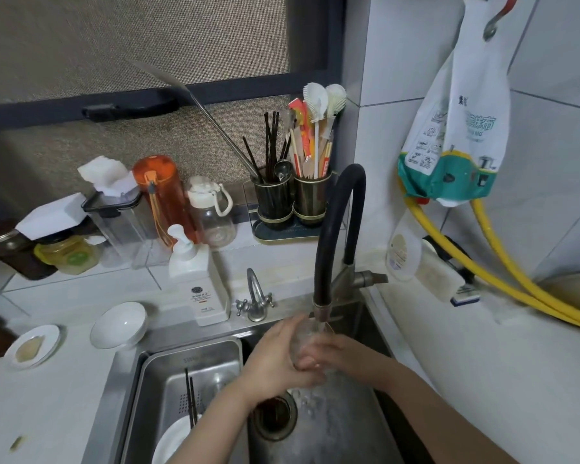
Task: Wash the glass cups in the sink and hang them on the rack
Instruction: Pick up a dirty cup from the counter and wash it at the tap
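My left hand (pixel 278 356) and right hand (pixel 329 358) both grasp the glass cup (pixel 307 343) under the running faucet (pixel 322 309), above the sink (pixel 332 423). Risk: the wet glass may slip and strike the steel basin.

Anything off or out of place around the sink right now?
Nothing stands out. Both hands, left hand and right hand, hold the glass cup under the faucet; water falls into the sink, none visibly on the counter.

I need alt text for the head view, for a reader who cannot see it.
Two hands, left hand and right hand, hold a glass cup under the running faucet over a steel sink. A soap bottle stands behind.
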### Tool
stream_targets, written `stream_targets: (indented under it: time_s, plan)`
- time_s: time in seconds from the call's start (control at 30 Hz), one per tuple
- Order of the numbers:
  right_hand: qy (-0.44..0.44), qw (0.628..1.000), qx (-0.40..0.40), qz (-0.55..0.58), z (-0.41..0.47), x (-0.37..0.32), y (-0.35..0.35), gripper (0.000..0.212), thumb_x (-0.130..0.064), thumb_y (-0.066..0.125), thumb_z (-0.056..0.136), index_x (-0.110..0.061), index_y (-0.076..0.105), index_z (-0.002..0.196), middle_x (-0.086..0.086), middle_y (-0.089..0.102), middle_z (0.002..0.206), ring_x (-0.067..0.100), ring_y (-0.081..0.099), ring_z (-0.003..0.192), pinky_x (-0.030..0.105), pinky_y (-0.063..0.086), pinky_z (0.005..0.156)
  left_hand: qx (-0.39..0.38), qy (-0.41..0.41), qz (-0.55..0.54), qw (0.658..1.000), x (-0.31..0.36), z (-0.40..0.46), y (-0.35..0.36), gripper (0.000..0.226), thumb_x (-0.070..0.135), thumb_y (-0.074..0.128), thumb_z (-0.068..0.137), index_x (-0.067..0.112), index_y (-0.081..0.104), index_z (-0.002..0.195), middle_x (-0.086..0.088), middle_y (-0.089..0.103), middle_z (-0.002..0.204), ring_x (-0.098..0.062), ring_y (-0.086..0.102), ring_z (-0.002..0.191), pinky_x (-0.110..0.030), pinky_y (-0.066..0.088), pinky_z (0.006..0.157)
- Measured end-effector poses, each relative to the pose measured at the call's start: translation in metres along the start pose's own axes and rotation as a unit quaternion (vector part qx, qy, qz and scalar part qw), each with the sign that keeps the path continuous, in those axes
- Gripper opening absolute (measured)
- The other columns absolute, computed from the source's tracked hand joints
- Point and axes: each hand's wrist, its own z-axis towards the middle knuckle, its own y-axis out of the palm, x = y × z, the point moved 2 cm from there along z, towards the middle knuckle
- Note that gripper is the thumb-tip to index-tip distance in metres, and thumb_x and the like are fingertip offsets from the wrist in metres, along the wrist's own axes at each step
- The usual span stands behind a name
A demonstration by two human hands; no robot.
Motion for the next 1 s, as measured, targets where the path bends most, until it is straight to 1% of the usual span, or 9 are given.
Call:
stream_targets:
  time_s: [0.07, 0.2, 0.37, 0.47, 0.53, 0.67, 0.73, 0.83, 1.0]
  plan:
    - [-0.006, 0.996, 0.049, 0.074, 0.002, 0.005, -0.002, 0.018, -0.012, 0.051, 0.096, -0.005, 0.067, 0.101, 0.007, 0.067, 0.098, 0.015, 0.063, 0.094, 0.030, 0.049, 0.090, 0.012, -0.014, -0.081, 0.997, 0.001, 0.002, 0.000, 0.099, 0.060, 0.082, 0.052, 0.046, 0.036, 0.138, 0.022, 0.043, 0.132, 0.002, 0.042, 0.126, -0.022, 0.037, 0.108]
    - [-0.013, 0.967, 0.144, 0.212, 0.010, 0.014, -0.002, 0.023, -0.020, 0.053, 0.094, -0.004, 0.070, 0.094, 0.009, 0.074, 0.089, 0.017, 0.070, 0.084, 0.023, 0.055, 0.073, 0.076, -0.063, -0.236, 0.967, 0.004, 0.000, 0.005, 0.085, 0.057, 0.080, 0.058, 0.043, 0.045, 0.134, 0.015, 0.044, 0.138, 0.002, 0.040, 0.131, -0.025, 0.035, 0.112]
    - [-0.007, 0.965, 0.101, 0.242, 0.014, 0.013, 0.005, 0.032, -0.028, 0.053, 0.095, -0.005, 0.067, 0.112, 0.014, 0.070, 0.113, 0.028, 0.066, 0.109, 0.040, 0.051, 0.097, 0.084, -0.134, -0.367, 0.917, 0.006, -0.004, 0.013, 0.060, 0.065, 0.070, 0.071, 0.061, 0.045, 0.126, 0.051, 0.040, 0.125, 0.029, 0.039, 0.113, -0.012, 0.041, 0.095]
    - [0.026, 0.978, 0.034, 0.205, 0.012, 0.012, 0.005, 0.038, -0.029, 0.063, 0.088, -0.007, 0.064, 0.119, 0.017, 0.066, 0.120, 0.030, 0.063, 0.114, 0.046, 0.045, 0.105, 0.054, -0.189, -0.461, 0.865, 0.009, 0.004, 0.013, 0.052, 0.060, 0.065, 0.073, 0.040, 0.060, 0.121, 0.010, 0.066, 0.124, -0.009, 0.067, 0.106, -0.033, 0.055, 0.087]
    - [0.032, 0.984, 0.046, 0.168, 0.010, 0.013, 0.002, 0.035, -0.025, 0.057, 0.093, -0.006, 0.061, 0.121, 0.019, 0.064, 0.122, 0.030, 0.063, 0.114, 0.044, 0.046, 0.104, 0.053, -0.203, -0.480, 0.852, 0.011, 0.006, 0.015, 0.060, 0.062, 0.063, 0.073, 0.029, 0.060, 0.123, -0.002, 0.071, 0.115, -0.018, 0.070, 0.101, -0.035, 0.057, 0.083]
    - [0.016, 0.971, 0.113, 0.208, 0.013, 0.013, -0.003, 0.031, -0.021, 0.056, 0.093, 0.000, 0.065, 0.113, 0.025, 0.065, 0.115, 0.033, 0.065, 0.105, 0.044, 0.051, 0.095, 0.082, -0.167, -0.459, 0.869, 0.013, -0.004, 0.030, 0.071, 0.066, 0.073, 0.067, 0.050, 0.046, 0.131, 0.019, 0.068, 0.116, 0.004, 0.062, 0.108, -0.024, 0.045, 0.090]
    - [0.018, 0.960, 0.121, 0.252, 0.014, 0.015, -0.002, 0.031, -0.019, 0.055, 0.094, 0.005, 0.066, 0.110, 0.029, 0.065, 0.111, 0.033, 0.066, 0.100, 0.045, 0.052, 0.092, 0.102, -0.162, -0.458, 0.868, 0.013, -0.010, 0.038, 0.074, 0.061, 0.077, 0.067, 0.055, 0.041, 0.132, 0.013, 0.072, 0.107, -0.001, 0.065, 0.107, -0.016, 0.048, 0.084]
    - [0.028, 0.952, 0.081, 0.293, 0.015, 0.019, 0.001, 0.039, -0.021, 0.057, 0.091, 0.006, 0.061, 0.119, 0.031, 0.060, 0.122, 0.041, 0.058, 0.116, 0.053, 0.041, 0.106, 0.117, -0.168, -0.470, 0.858, 0.014, -0.007, 0.035, 0.062, 0.052, 0.070, 0.076, 0.047, 0.045, 0.133, -0.001, 0.073, 0.098, -0.010, 0.069, 0.100, -0.009, 0.050, 0.077]
    - [0.032, 0.980, 0.007, 0.198, 0.015, 0.010, 0.005, 0.036, -0.015, 0.057, 0.092, 0.003, 0.056, 0.123, 0.026, 0.059, 0.125, 0.036, 0.059, 0.116, 0.052, 0.039, 0.106, 0.047, -0.220, -0.511, 0.830, 0.013, 0.003, 0.022, 0.047, 0.059, 0.057, 0.083, 0.033, 0.059, 0.122, 0.001, 0.073, 0.111, -0.019, 0.070, 0.102, -0.042, 0.054, 0.093]
